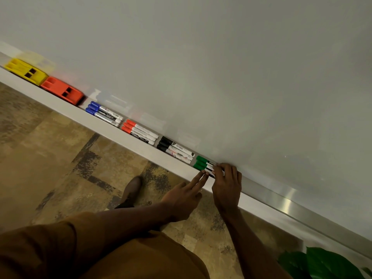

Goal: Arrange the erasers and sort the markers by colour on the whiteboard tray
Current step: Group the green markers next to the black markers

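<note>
whiteboard tray (100,126) with three green-capped markers (201,163), left grip (181,198) straight-fingered against them, right grip (227,186) seemingly curled over their barrels

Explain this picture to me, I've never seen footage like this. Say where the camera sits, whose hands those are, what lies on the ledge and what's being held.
There is no machine here. A person wears a wide-angle camera on the head, so you look down along their arms, and the view is tilted. The big pale surface is a whiteboard, and the ledge under it is its tray.

On the tray, from far to near, lie a yellow eraser, an orange eraser, then blue markers, red markers, black markers and green markers, each colour in its own bunch.

The right hand curls over the green markers' barrels and seems to hold them. The left hand touches them with two straight fingers.
</note>
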Demonstrator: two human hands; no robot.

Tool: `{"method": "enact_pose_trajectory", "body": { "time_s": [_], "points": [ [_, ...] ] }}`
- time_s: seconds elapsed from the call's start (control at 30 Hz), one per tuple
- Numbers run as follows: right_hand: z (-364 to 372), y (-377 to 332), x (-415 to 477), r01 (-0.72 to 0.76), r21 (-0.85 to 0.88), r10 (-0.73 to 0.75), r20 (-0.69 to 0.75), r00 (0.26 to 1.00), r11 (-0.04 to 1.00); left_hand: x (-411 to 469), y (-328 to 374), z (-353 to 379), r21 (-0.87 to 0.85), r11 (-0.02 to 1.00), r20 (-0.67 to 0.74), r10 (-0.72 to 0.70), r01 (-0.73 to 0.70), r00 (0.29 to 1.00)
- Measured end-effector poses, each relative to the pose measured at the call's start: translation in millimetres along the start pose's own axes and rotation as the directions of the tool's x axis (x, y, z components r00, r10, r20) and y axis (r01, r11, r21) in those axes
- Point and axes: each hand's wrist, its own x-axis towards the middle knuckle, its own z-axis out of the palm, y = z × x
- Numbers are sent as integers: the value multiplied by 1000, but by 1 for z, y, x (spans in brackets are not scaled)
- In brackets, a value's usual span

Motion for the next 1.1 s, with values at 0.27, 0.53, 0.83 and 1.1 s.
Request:
{"method": "enact_pose_trajectory", "body": {
  "time_s": [0.27,0.53,0.83,1.1],
  "points": [
    [-2,1,6,6,-4,-6,20,1000,1000,-3,-1,-5,7,1000,18,2,-2,1000],
    [-5,-1,6,-3,-43,5,52,999,999,-4,-2,-5,8,1000,8,-3,3,1000],
    [-6,1,8,6,-73,-2,56,998,997,-6,-1,-16,29,1000,43,-5,4,999],
    [-10,-2,7,29,-77,-27,20,999,997,-6,-4,-15,29,999,51,23,-24,998]
  ]
}}
